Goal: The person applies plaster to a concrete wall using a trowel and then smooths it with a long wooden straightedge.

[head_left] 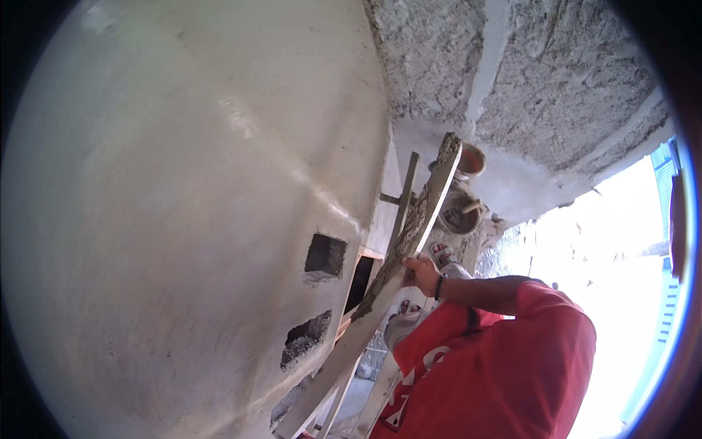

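My right hand [423,274] is closed around the edge of a long straightedge board [439,192], partway along its length. The arm reaches in from my red sleeve, with a dark band at the wrist. Clumps of wet mortar [422,214] cling along one side of the board. It slants from the upper middle down to the lower edge, beside a smooth plastered wall [183,219]. My left hand does not show; a small bit of red appears at the lower edge near the board's low end.
Two square-cut holes, an upper one [325,254] and a ragged lower one [306,339], open in the plaster. Beyond the board stand a bucket [475,161] and a mortar bucket [477,222] with a handled tool in it. Sandalled feet [440,252] stand below. A rough wall [563,80] rises opposite.
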`<state>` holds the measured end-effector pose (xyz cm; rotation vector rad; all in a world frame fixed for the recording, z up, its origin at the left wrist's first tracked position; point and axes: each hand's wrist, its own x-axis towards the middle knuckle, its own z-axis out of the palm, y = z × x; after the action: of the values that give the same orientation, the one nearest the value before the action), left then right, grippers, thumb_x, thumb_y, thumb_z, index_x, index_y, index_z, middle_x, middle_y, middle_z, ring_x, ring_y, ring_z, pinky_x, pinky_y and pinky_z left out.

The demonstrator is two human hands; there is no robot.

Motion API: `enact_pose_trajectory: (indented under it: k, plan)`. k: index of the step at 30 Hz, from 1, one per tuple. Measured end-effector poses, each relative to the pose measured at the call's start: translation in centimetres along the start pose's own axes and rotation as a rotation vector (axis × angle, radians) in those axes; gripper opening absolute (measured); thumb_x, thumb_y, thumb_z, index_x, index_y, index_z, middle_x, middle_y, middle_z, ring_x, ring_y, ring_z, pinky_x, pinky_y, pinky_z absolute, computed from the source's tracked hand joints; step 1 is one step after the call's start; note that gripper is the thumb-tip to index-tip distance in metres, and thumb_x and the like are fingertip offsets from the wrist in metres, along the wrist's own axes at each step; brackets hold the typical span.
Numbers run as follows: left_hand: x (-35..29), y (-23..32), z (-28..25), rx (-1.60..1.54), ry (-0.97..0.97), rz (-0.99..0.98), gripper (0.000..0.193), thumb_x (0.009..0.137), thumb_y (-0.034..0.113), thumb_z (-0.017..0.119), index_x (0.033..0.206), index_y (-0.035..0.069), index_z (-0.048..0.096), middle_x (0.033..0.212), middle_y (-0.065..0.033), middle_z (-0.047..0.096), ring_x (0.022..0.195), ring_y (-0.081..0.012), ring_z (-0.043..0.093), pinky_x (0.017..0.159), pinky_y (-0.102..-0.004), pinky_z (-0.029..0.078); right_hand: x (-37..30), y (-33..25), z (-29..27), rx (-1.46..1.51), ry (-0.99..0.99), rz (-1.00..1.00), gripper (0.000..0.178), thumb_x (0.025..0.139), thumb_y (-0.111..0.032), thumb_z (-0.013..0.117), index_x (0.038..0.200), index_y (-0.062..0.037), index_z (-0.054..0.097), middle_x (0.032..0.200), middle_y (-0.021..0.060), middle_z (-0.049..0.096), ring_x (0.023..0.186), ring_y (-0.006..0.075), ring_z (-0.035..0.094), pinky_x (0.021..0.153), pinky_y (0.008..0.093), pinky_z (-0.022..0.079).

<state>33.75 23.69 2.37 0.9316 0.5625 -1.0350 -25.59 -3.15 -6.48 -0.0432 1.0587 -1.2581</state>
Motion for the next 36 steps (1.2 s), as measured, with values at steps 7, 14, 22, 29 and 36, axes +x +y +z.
enact_pose_trajectory:
  k: [7, 14, 22, 29, 36]
  plan:
    - [-10.5, -10.8, 11.7, 0.655, -0.211, 0.747, 0.054, 0.073, 0.048, 0.069, 0.109, 0.009, 0.06, 0.084, -0.007, 0.063, 0.062, -0.0172, 0.056, 0.051, -0.033, 0.045, 1.2, -2.9, -6.4, 0.102, 0.007, 0.108, 0.029, 0.09, -0.021, 0.051, 0.106, 0.0014, 0.055, 0.096, 0.0154, 0.065, 0.083, 0.0293, 0.067, 0.075, 0.0466, 0.057]
    - [-25.4, -28.6, 30.6, 0.867, -0.54, 0.999, 0.069, 0.075, 0.048, 0.065, 0.124, 0.001, 0.052, 0.126, -0.0171, 0.052, 0.119, -0.0305, 0.048, 0.102, -0.0473, 0.034, 4.9, -5.5, -11.4, 0.362, 0.086, 0.204, 0.033, 0.09, -0.026, 0.05, 0.106, 0.0035, 0.054, 0.099, 0.0176, 0.063, 0.087, 0.031, 0.065, 0.079, 0.05, 0.055]
    - [-32.2, -50.3, 41.6, 0.907, -1.437, 0.95, 0.066, 0.084, 0.047, 0.054, 0.13, 0.002, 0.04, 0.121, -0.0153, 0.05, 0.112, -0.0363, 0.048, 0.094, -0.0495, 0.041, 9.7, -10.5, -17.1, 0.617, 0.136, 0.287, 0.038, 0.091, -0.034, 0.045, 0.111, -0.0024, 0.054, 0.105, 0.0146, 0.064, 0.094, 0.0282, 0.064, 0.09, 0.0409, 0.05]
    - [-35.6, -64.9, 45.2, 1.137, -1.68, 0.885, 0.063, 0.082, 0.044, 0.053, 0.125, 0.001, 0.037, 0.109, -0.0137, 0.048, 0.097, -0.0308, 0.052, 0.088, -0.0475, 0.043, 16.0, -9.5, -25.6, 0.957, 0.298, 0.197, 0.033, 0.09, -0.029, 0.046, 0.113, -0.0056, 0.052, 0.111, 0.0108, 0.061, 0.099, 0.0266, 0.061, 0.088, 0.0402, 0.05]
    - [-36.5, -66.4, 46.3, 1.054, -1.747, 0.873, 0.063, 0.08, 0.043, 0.05, 0.125, 0.0, 0.037, 0.106, -0.0137, 0.046, 0.091, -0.0288, 0.051, 0.084, -0.0439, 0.043, 13.0, -12.2, -24.7, 1.0, 0.352, 0.239, 0.037, 0.09, -0.027, 0.046, 0.119, -0.0047, 0.049, 0.114, 0.0134, 0.06, 0.103, 0.029, 0.06, 0.091, 0.0423, 0.048]
